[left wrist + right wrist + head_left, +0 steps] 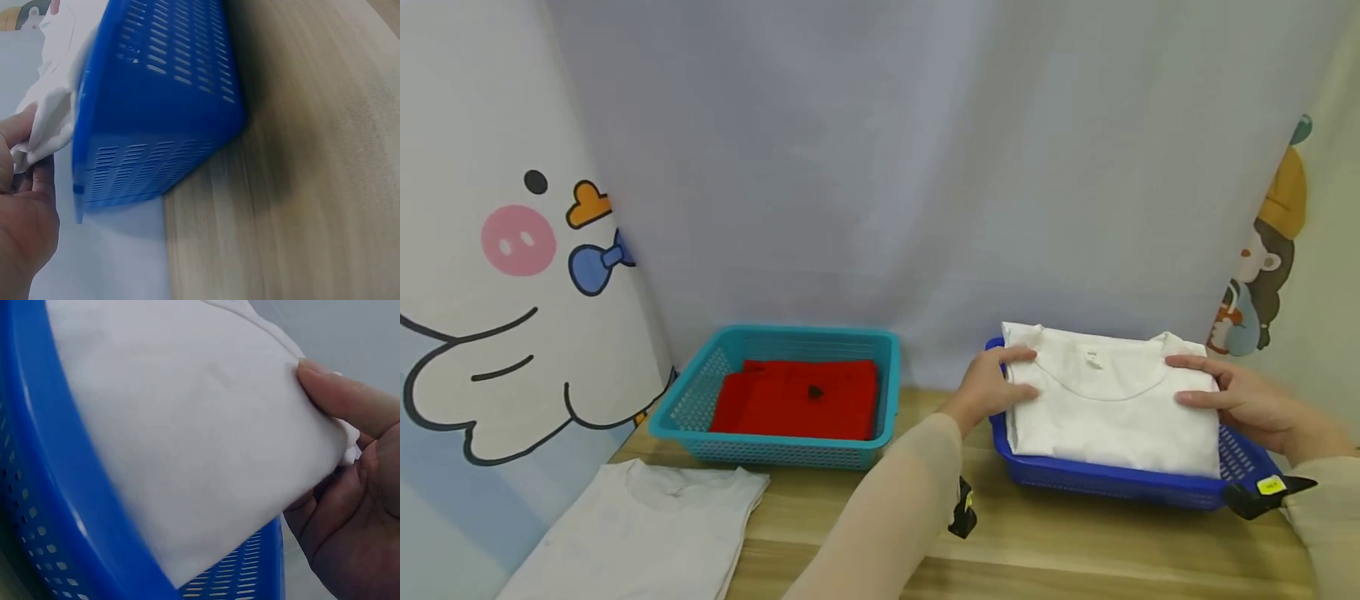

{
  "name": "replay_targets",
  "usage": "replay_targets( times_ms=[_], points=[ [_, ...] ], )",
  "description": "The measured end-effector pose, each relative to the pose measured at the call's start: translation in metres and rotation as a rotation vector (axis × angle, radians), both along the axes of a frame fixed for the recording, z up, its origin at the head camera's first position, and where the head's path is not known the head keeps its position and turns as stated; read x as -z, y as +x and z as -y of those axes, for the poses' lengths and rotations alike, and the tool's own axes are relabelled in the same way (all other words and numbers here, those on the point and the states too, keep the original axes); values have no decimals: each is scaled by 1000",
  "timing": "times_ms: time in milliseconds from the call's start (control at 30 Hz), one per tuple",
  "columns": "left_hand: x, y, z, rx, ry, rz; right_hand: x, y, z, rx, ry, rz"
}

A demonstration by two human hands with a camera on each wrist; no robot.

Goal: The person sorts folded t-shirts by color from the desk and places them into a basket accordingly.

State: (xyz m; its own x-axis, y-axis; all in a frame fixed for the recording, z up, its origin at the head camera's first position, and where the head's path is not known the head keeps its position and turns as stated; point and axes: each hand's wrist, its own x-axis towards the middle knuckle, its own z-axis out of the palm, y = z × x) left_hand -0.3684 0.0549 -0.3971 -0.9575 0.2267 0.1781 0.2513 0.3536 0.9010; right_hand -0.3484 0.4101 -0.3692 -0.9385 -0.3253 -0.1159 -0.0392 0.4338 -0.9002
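A folded white T-shirt [1108, 425], its round collar and neck label facing up, lies over the dark blue basket [1120, 483] at the right. My left hand [988, 385] grips the shirt's left edge; in the left wrist view thumb and fingers pinch the white fabric [53, 119] beside the basket wall [156, 94]. At the opposite edge my right hand [1247, 400] holds the shirt, thumb on top and fingers underneath in the right wrist view. The shirt's front edge lies just inside the near rim [69, 437].
A teal basket [775, 454] with a folded red garment [805, 400] stands left of the blue one. Another folded white shirt [640, 533] lies at the table's front left. Behind the wooden table [1037, 550] hangs a pale curtain [850, 167].
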Motion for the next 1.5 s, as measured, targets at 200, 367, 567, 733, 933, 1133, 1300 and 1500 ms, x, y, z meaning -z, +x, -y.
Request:
replay_targets(
  times_ms=[200, 367, 567, 733, 933, 1133, 1300, 1500],
  points=[
    [11, 4, 3, 4, -69, 23, 9, -1, 3, -2, 57, 3],
    [13, 4, 5, -3, -131, -6, 12, -1, 6, -2, 66, 2],
    [14, 4, 5, 36, -132, -15, 14, 1, 10, 24, 51, 29],
    [13, 4, 5, 46, -146, -11, 16, 0, 13, 54, 61, 42],
    [14, 5, 2, 74, -253, -82, 17, 1, 14, 67, 136, 33],
    [16, 10, -2, 88, -315, -117, 19, 2, 17, 43, 192, 44],
    [17, 14, -4, 68, -394, -129, 21, 2, 18, 24, 234, 39],
    [16, 16, -2, 60, -494, -216, 21, 5, 15, 36, 275, 7]
  ],
)
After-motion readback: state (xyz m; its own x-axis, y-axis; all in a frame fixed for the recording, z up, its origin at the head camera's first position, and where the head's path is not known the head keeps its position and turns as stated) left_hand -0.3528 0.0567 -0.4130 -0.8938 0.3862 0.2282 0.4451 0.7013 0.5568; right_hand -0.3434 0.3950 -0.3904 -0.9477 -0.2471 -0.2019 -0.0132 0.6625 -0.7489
